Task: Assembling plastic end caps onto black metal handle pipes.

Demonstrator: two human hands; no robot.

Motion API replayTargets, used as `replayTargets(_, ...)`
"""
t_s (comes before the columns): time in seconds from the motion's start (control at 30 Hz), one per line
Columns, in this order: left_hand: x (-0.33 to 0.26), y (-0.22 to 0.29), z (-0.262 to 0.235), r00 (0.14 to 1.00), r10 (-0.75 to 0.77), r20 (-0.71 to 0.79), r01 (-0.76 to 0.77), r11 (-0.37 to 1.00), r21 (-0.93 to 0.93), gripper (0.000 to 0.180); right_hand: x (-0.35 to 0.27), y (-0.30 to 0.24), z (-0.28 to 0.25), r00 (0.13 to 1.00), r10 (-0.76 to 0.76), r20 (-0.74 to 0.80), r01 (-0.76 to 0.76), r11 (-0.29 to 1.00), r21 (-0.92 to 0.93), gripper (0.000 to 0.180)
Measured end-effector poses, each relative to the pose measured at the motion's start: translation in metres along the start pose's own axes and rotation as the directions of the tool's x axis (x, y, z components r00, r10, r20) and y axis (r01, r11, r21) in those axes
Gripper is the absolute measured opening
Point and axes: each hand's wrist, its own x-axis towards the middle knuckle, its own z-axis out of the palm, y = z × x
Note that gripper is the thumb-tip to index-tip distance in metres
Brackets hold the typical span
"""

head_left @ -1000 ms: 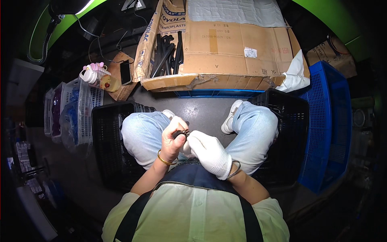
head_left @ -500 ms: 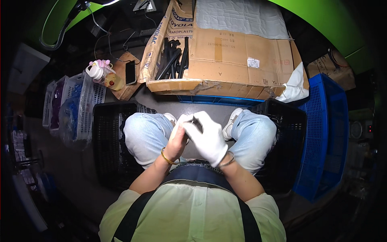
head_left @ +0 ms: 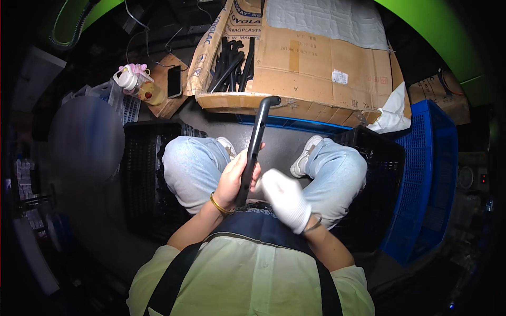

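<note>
My left hand (head_left: 235, 180) is bare, wears a gold bangle, and grips a long black bar (head_left: 255, 142) with a bent top end. The bar points up and away from my lap, between my knees. My right hand (head_left: 285, 199) wears a white glove and sits just right of the bar's lower end, fingers curled; whether it touches the bar I cannot tell. Both hands hover over my lap, above blue jeans and white shoes.
An open cardboard box (head_left: 316, 68) ahead holds several more black bars (head_left: 232, 64). Black crates (head_left: 141, 174) flank my legs, a blue crate (head_left: 427, 174) stands at the right. A bottle (head_left: 138, 87) and a phone (head_left: 174, 81) lie at the left, a white bag (head_left: 392, 113) by the box.
Both hands were closed together over a small part in my lap. Now my left hand holds a long black bar upright, and my gloved right hand has dropped lower to the right.
</note>
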Motion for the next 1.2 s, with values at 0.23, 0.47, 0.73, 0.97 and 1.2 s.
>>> replayTargets(0.23, 0.001, 0.003, 0.005, 0.998, -0.063, -0.002, 0.062, 0.985, -0.159, 0.058, -0.018, 0.004, 0.023, 0.991, 0.100, 0.087, -0.088, 0.987, -0.133, 0.017)
replayTargets(0.47, 0.000, 0.003, 0.004, 0.998, -0.064, 0.008, 0.065, 0.986, -0.152, 0.057, -0.018, 0.007, 0.024, 0.975, 0.132, 0.180, -0.103, 0.982, -0.160, 0.017)
replayTargets(0.73, -0.001, 0.001, 0.005, 0.999, -0.052, 0.013, 0.053, 0.989, -0.140, 0.057, -0.018, 0.006, 0.026, 0.976, 0.142, 0.165, -0.121, 0.984, -0.128, 0.016)
replayTargets(0.97, -0.001, -0.003, 0.003, 0.999, -0.040, 0.019, 0.042, 0.989, -0.139, 0.057, -0.021, 0.011, 0.036, 0.985, 0.137, 0.106, -0.131, 0.990, -0.059, 0.016)
replayTargets(1.2, -0.003, 0.005, 0.005, 0.998, -0.055, -0.024, 0.053, 0.995, -0.084, 0.054, -0.021, 0.016, 0.035, 0.994, 0.079, 0.080, -0.068, 0.989, -0.132, 0.016)
